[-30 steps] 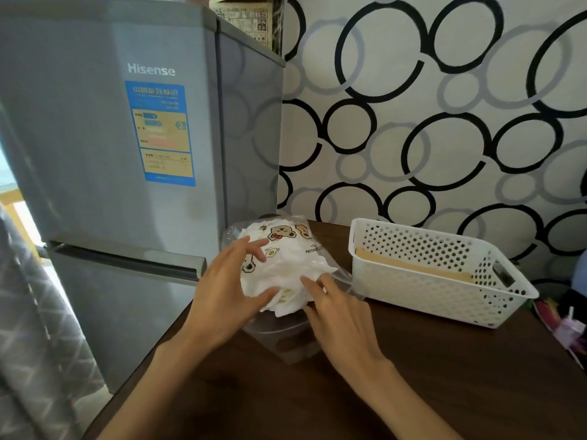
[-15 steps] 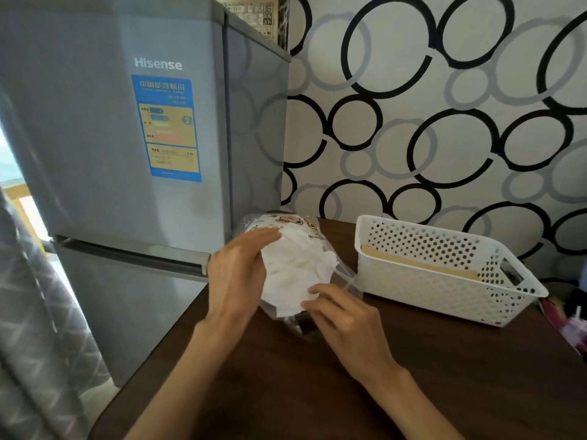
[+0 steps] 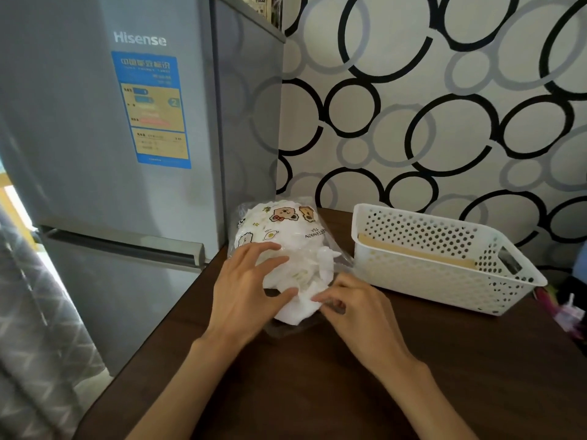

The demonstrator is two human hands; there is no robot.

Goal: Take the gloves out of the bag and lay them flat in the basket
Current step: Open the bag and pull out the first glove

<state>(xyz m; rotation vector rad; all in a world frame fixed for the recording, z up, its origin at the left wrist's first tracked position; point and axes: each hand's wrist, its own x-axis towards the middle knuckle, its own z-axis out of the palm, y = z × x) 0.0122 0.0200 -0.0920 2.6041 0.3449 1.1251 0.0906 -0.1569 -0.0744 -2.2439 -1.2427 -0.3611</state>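
Against the wall papered with black and grey rings (image 3: 444, 100), a tall grey two-door Hisense refrigerator (image 3: 95, 154) is being shown at the left, a blue and yellow energy label (image 3: 152, 109) being carried on its upper door. Beside it, a dark brown wooden table (image 3: 317, 382) is being taken up by the rest of the scene. On the table's far right part, a white perforated rectangular plastic basket (image 3: 444, 274) is being kept, with a flat tan board (image 3: 416, 249) lying inside it along the far wall. Just left of the basket, and apart from it, a clear crinkled plastic bag (image 3: 341, 265) is being held on the tabletop; a bundle of white gloves printed with small cartoon bears and eggs (image 3: 286, 239) is being kept inside it, the white material reaching down to the bag's near end. The bundle's left side is being gripped by the left hand (image 3: 244, 293), its fingers spread over the top and its thumb pressed underneath. The near right edge of the bag is being pinched by the right hand (image 3: 359, 309), its fingers curled narrowly; whether glove material is also being caught in that pinch cannot be told. At the far right edge, some blurred pink and white items (image 3: 568, 312) are being glimpsed.
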